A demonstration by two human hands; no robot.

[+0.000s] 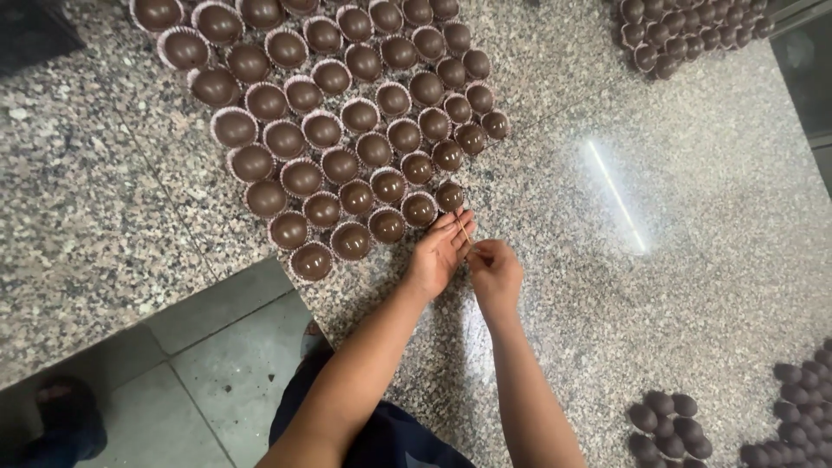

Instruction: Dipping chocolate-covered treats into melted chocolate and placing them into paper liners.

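Apparently both hands meet over the speckled grey granite counter (676, 260): the left hand (440, 251) and right hand (496, 270) pinch a thin pale wooden stick (465, 230) between their fingertips, the grip narrow. Just beyond the fingertips lies a wide block of glossy brown chocolate domes in pale paper cups (338, 121), rows filled and touching — much looks done. To the right, nearer the person's body, sit dark matte chocolate domes without cups (669, 425), seemingly left. Another dark batch (685, 30) lies far off, up and right. Below the counter's edge, a grey tiled floor (217, 364).
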